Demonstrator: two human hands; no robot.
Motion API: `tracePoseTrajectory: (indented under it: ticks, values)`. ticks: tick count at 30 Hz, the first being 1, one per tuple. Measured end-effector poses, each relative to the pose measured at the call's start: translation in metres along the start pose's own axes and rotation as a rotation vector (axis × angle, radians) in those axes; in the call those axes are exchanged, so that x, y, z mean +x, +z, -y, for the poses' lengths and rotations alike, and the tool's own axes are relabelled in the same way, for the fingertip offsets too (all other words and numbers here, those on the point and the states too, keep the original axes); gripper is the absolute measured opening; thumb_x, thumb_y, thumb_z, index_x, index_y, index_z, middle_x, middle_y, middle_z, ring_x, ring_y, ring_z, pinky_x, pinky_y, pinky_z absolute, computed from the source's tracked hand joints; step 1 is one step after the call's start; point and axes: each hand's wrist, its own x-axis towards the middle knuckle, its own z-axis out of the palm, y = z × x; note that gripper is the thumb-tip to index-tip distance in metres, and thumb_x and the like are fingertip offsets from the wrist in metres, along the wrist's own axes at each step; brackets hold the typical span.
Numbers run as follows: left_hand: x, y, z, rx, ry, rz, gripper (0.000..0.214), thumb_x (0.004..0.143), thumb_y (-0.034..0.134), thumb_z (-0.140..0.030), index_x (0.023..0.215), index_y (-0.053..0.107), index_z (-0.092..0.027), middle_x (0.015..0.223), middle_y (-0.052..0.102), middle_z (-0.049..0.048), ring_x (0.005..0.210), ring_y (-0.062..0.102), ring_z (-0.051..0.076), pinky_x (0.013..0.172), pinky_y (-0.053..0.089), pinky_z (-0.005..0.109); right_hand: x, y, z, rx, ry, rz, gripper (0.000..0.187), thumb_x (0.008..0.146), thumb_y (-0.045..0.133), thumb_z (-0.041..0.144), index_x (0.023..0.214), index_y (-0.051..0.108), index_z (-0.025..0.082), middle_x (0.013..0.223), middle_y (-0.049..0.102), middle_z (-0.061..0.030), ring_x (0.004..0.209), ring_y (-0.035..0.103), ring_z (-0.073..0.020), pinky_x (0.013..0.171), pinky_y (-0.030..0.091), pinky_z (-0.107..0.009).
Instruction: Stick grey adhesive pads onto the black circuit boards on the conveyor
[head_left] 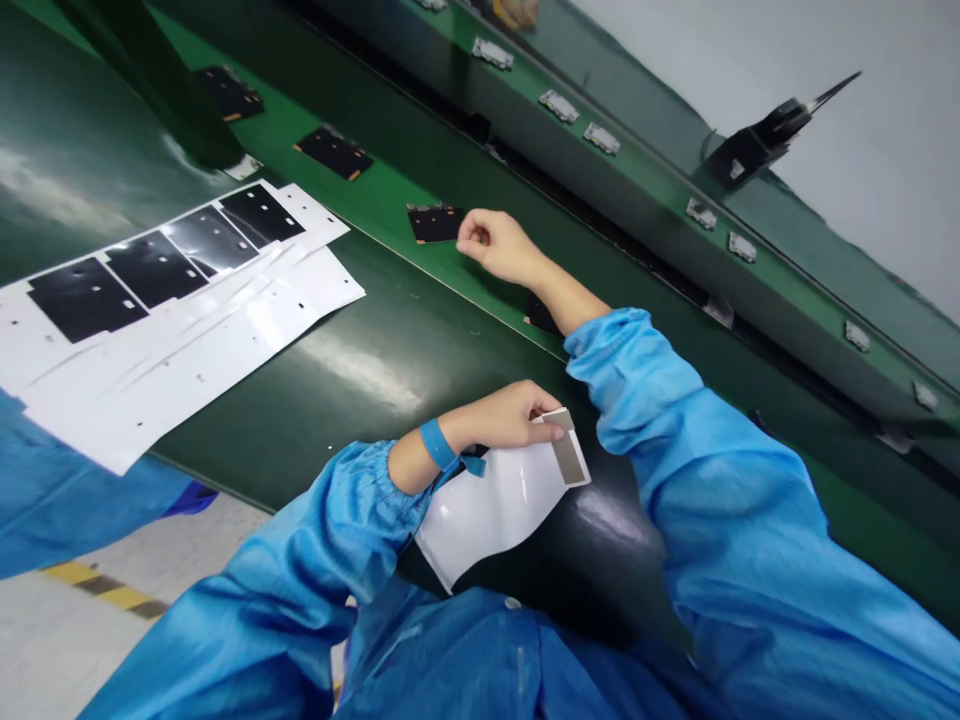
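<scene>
My left hand is closed on a glossy white backing sheet near my chest; a small grey strip shows at the sheet's top edge by my fingertips. My right hand reaches out to the green conveyor belt with its fingers curled, pinching the right edge of a black film piece that lies on the belt. Both arms wear blue sleeves, and a blue band circles my left wrist.
A stack of white sheets, the top one carrying three black film rectangles, lies on the dark green table at left. Two more black pieces ride the belt. A rail with small metal clips runs beyond. A blue garment sits at far left.
</scene>
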Motion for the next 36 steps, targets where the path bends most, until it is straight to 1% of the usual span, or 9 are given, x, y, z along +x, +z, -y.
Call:
tracePoseTrajectory:
  ticks: [4, 8, 12, 21, 24, 28, 32, 34, 36]
  values:
    - [-0.002, -0.004, 0.0, 0.001, 0.015, -0.004, 0.024, 0.087, 0.072, -0.036, 0.079, 0.074, -0.014, 0.072, 0.067, -0.0003, 0.068, 0.057, 0.013, 0.063, 0.043, 0.023, 0.047, 0.03, 0.016, -0.066, -0.086, 0.109, 0.015, 0.094, 0.06, 0.014, 0.081, 0.058, 0.02, 0.087, 0.064, -0.0046, 0.088, 0.057, -0.0194, 0.098, 0.049, -0.039]
    - [-0.002, -0.003, 0.0, -0.013, 0.048, 0.014, 0.02, 0.09, 0.071, -0.032, 0.082, 0.076, -0.014, 0.078, 0.071, 0.0009, 0.072, 0.06, 0.014, 0.067, 0.046, 0.024, 0.062, 0.039, 0.0, -0.102, -0.122, 0.16, 0.019, 0.089, 0.063, 0.012, 0.074, 0.056, 0.02, 0.085, 0.066, -0.0046, 0.086, 0.058, -0.0193, 0.094, 0.049, -0.039]
    - [-0.001, 0.001, 0.001, -0.015, 0.034, 0.037, 0.018, 0.091, 0.071, -0.031, 0.084, 0.076, -0.015, 0.08, 0.073, 0.0014, 0.072, 0.062, 0.014, 0.067, 0.046, 0.024, 0.06, 0.033, -0.014, -0.072, -0.134, 0.214, 0.016, 0.089, 0.063, 0.013, 0.076, 0.058, 0.019, 0.082, 0.067, -0.0036, 0.082, 0.058, -0.0178, 0.087, 0.049, -0.037]
    - [0.0, -0.002, 0.001, 0.001, 0.043, 0.041, 0.02, 0.09, 0.071, -0.032, 0.083, 0.076, -0.014, 0.075, 0.069, 0.0004, 0.068, 0.057, 0.013, 0.065, 0.044, 0.025, 0.048, 0.02, -0.02, -0.088, -0.21, 0.296, 0.023, 0.089, 0.07, 0.026, 0.072, 0.055, 0.02, 0.079, 0.066, -0.003, 0.078, 0.055, -0.0168, 0.084, 0.052, -0.038]
    - [0.0, -0.002, 0.002, -0.004, 0.044, 0.046, 0.019, 0.09, 0.071, -0.031, 0.084, 0.077, -0.014, 0.077, 0.071, 0.0013, 0.069, 0.059, 0.014, 0.065, 0.045, 0.025, 0.044, 0.018, -0.02, -0.118, -0.204, 0.308, 0.023, 0.089, 0.068, 0.022, 0.071, 0.054, 0.02, 0.078, 0.064, -0.0026, 0.077, 0.054, -0.0164, 0.084, 0.052, -0.038]
    - [0.0, -0.002, 0.002, 0.013, 0.04, 0.05, 0.02, 0.091, 0.071, -0.032, 0.085, 0.077, -0.014, 0.077, 0.072, 0.002, 0.069, 0.061, 0.014, 0.064, 0.045, 0.026, 0.036, 0.014, -0.019, -0.145, -0.179, 0.31, 0.019, 0.085, 0.066, 0.014, 0.071, 0.055, 0.02, 0.078, 0.062, -0.0027, 0.075, 0.054, -0.0167, 0.087, 0.052, -0.041]
    - [-0.001, -0.002, -0.001, 0.006, 0.038, 0.035, 0.02, 0.091, 0.071, -0.032, 0.083, 0.077, -0.014, 0.076, 0.072, 0.0024, 0.068, 0.061, 0.015, 0.063, 0.045, 0.026, 0.029, 0.017, -0.026, -0.14, -0.179, 0.312, 0.02, 0.085, 0.071, 0.018, 0.072, 0.056, 0.021, 0.079, 0.063, -0.0048, 0.078, 0.055, -0.02, 0.089, 0.055, -0.044]
    - [-0.002, -0.003, -0.002, -0.018, 0.035, 0.03, 0.019, 0.09, 0.072, -0.031, 0.083, 0.077, -0.014, 0.075, 0.072, 0.0022, 0.068, 0.061, 0.015, 0.064, 0.046, 0.025, 0.025, 0.023, -0.032, -0.133, -0.157, 0.279, 0.019, 0.085, 0.075, 0.02, 0.076, 0.058, 0.02, 0.081, 0.063, -0.0063, 0.085, 0.059, -0.0232, 0.094, 0.055, -0.048]
    - [-0.002, -0.004, -0.001, -0.03, 0.03, 0.024, 0.019, 0.088, 0.074, -0.031, 0.082, 0.077, -0.013, 0.074, 0.071, 0.0015, 0.069, 0.06, 0.014, 0.064, 0.046, 0.024, 0.02, 0.03, -0.036, -0.15, -0.125, 0.193, 0.018, 0.087, 0.078, 0.023, 0.085, 0.06, 0.019, 0.091, 0.063, -0.0088, 0.099, 0.062, -0.028, 0.102, 0.054, -0.053]
